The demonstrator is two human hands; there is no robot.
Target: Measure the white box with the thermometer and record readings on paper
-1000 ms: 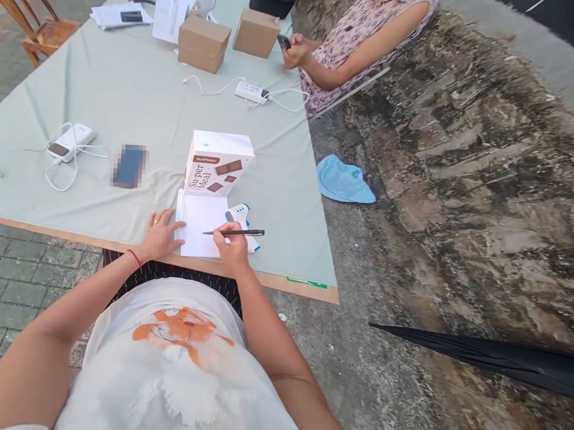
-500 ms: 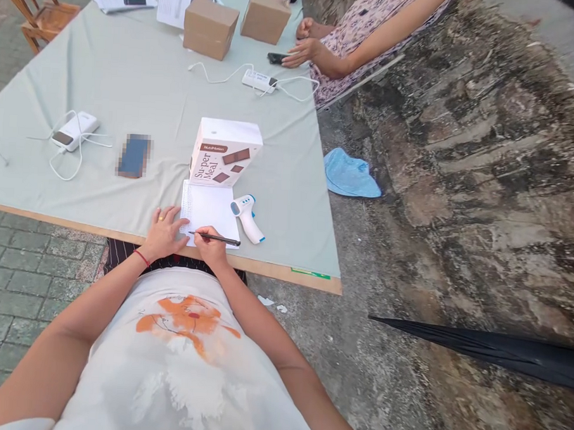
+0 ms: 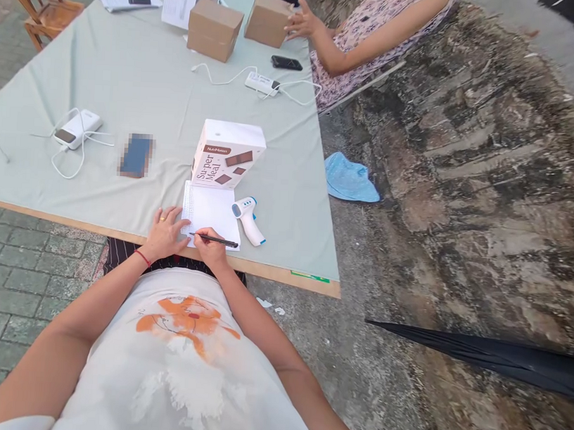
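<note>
A white spiral notepad [image 3: 214, 208] lies at the near edge of the cloth-covered table [image 3: 131, 81]. My left hand [image 3: 165, 232] rests flat on the pad's lower left corner, fingers spread, a ring on one finger. My right hand [image 3: 212, 248] grips a black pen [image 3: 214, 240] with its tip on the pad's lower left part. A white and blue infrared thermometer [image 3: 247, 218] lies just right of the pad. Behind the pad stands a white "Su-per Meal" box [image 3: 227, 154].
A phone [image 3: 136, 154] and a white power bank with cable [image 3: 76, 130] lie to the left. Two cardboard boxes [image 3: 214, 28], another phone [image 3: 286, 63] and a power strip [image 3: 262, 83] are at the far end, where another person's hand [image 3: 301, 22] touches a box. A blue cloth [image 3: 348, 178] and a black umbrella [image 3: 490, 357] lie on the ground.
My right hand slid left and down over the pad, bringing the pen tip to the paper. The other person put the phone on the table and reached to a cardboard box.
</note>
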